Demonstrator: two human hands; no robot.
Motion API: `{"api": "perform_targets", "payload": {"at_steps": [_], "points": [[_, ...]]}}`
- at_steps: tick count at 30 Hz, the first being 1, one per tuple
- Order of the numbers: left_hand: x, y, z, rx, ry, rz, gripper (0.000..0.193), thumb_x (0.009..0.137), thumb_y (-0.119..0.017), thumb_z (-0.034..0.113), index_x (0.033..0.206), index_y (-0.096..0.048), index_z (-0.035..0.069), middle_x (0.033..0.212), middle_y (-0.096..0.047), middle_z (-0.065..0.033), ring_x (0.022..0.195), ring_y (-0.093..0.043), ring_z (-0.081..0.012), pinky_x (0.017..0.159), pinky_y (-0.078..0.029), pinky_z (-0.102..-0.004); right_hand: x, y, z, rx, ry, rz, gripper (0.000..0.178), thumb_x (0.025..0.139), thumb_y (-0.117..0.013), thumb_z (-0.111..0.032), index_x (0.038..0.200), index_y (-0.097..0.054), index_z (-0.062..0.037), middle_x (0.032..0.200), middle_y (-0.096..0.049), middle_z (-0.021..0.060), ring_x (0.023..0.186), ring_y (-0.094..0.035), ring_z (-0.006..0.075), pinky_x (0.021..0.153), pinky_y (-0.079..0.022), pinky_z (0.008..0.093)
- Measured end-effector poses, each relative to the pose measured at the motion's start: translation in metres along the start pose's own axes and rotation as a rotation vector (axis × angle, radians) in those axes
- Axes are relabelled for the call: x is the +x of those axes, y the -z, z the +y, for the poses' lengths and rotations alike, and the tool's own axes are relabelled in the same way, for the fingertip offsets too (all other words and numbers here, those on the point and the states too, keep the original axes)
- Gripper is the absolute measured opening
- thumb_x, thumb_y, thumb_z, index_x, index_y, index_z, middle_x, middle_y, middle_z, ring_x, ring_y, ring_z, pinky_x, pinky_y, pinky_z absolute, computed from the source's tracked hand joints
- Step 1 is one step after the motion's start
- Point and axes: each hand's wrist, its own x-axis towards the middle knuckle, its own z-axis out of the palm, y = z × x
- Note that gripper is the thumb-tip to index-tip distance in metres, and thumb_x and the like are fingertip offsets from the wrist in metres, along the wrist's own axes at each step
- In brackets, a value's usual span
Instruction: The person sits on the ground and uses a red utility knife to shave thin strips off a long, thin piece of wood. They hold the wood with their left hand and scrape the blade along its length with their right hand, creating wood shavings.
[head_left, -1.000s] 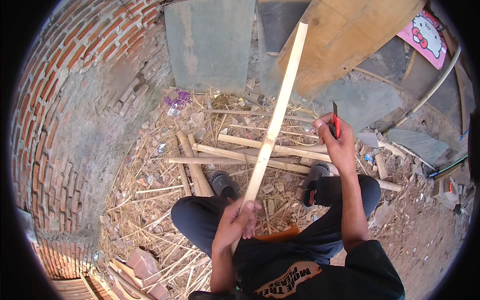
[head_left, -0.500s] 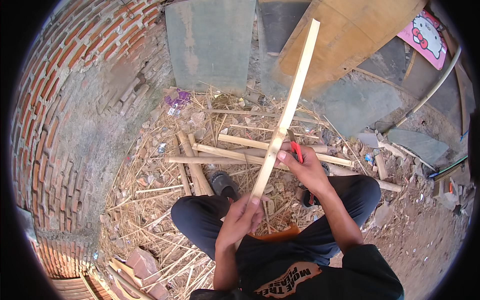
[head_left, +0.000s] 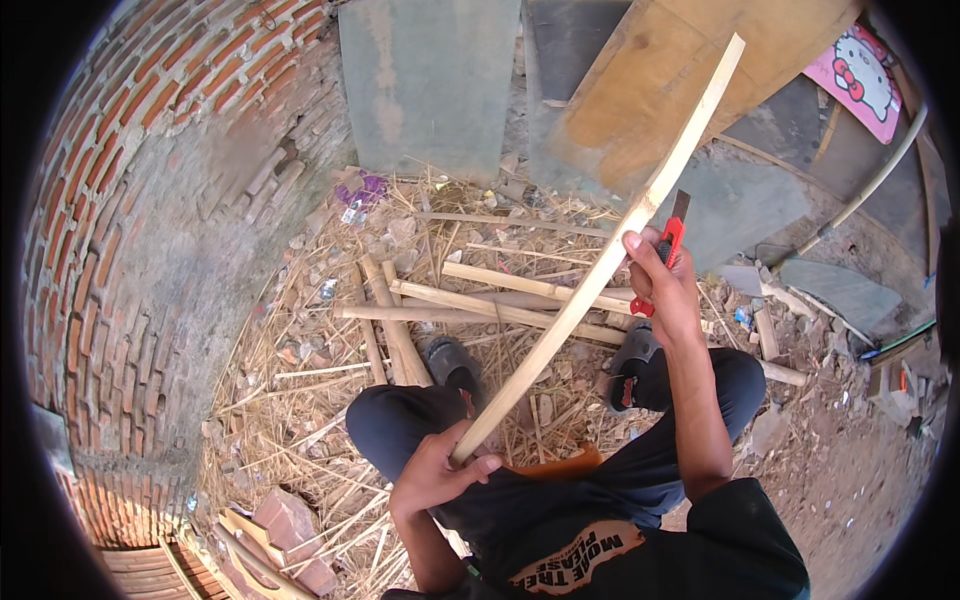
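Between hands, bamboo strip [head_left: 600, 270] (tip up-right)

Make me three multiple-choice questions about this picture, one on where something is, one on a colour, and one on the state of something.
1. Where does the left hand grip the bamboo strip?
A. at its near lower end
B. at its far tip
C. not at all

2. What colour is the handle of the utility knife in the right hand?
A. blue
B. red
C. green

3. How does the strip run?
A. flat on the ground
B. snapped in two
C. raised and slightly bowed, slanting up to the right

Answers:
1 A, the fingers close round the strip's end above the lap.
2 B, red shows above and below the fist.
3 C, it rises in a gentle curve from the lap toward the wooden board.
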Motion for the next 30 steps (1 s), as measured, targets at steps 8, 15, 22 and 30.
{"api": "perform_targets", "payload": {"at_steps": [8,15,22,30], "points": [[0.015,-0.017,0.012,-0.170,-0.026,0.140,0.026,0.116,-0.062,0.023,0.115,-0.074,0.000,0.068,-0.060,0.0019,0.059,-0.052,-0.0037,0.055,-0.040,-0.0249,-0.017,0.001,0.010,-0.320,0.391,0.177,0.034,0.112,-0.061,-0.036,0.115,-0.062,-0.0023,0.079,-0.061,0.0002,0.066,-0.051,0.0118,0.061,-0.041,0.0327],[0.035,-0.046,0.040,0.061,-0.137,0.386,0.027,0.117,-0.059,0.025,0.117,-0.072,0.001,0.071,-0.052,0.0048,0.064,-0.045,-0.0032,0.058,-0.035,-0.0241,-0.086,-0.024,0.033,-0.763,0.620,-0.240,0.031,0.100,-0.080,-0.029,0.117,-0.072,-0.0050,0.094,-0.075,0.0125,0.076,-0.075,0.0328,0.067,-0.059,0.0414],[0.040,-0.051,0.047,0.004,-0.093,0.466,0.030,0.118,-0.053,0.024,0.115,-0.073,0.001,0.072,-0.066,-0.0093,0.061,-0.059,-0.0139,0.061,-0.047,-0.0339,-0.089,-0.043,0.045,-0.842,0.729,-0.307,0.034,0.094,-0.085,-0.033,0.116,-0.076,-0.0089,0.093,-0.074,0.0074,0.073,-0.075,0.0284,0.063,-0.059,0.0393],[0.042,-0.061,0.062,0.157,-0.057,0.543,0.033,0.119,-0.048,0.025,0.112,-0.071,0.002,0.070,-0.065,-0.0152,0.060,-0.066,-0.0307,0.061,-0.049,-0.0415,-0.088,-0.046,0.035,-0.909,0.748,-0.322,0.035,0.092,-0.086,-0.034,0.117,-0.076,-0.0108,0.090,-0.072,0.0056,0.071,-0.074,0.0265,0.061,-0.059,0.0383]]}}
